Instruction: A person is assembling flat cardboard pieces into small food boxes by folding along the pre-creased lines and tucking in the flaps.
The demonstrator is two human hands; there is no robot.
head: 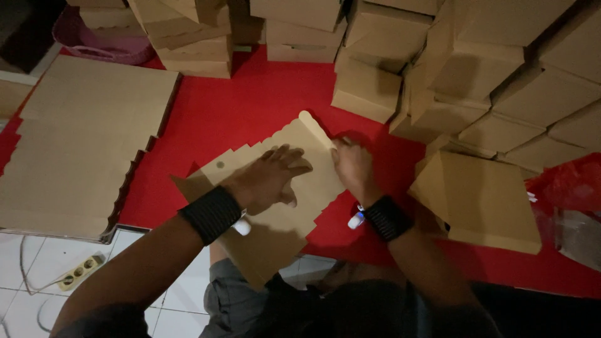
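Observation:
A flat brown cardboard box blank [285, 216] with scalloped edges lies on the red mat [238, 106] in front of me. My left hand [270, 176] presses flat on its middle, fingers spread. At the blank's upper right edge my right hand [352, 166] is folding or pinching a flap with curled fingers. Both wrists wear black bands. A small white object [356, 220] lies by my right wrist.
A stack of flat cardboard blanks [81, 144] lies at the left. Folded brown boxes [476, 69] are piled along the back and right, one box [479, 200] close to my right arm. A power strip [80, 271] rests on the white tile floor. Red plastic bag [573, 188] at far right.

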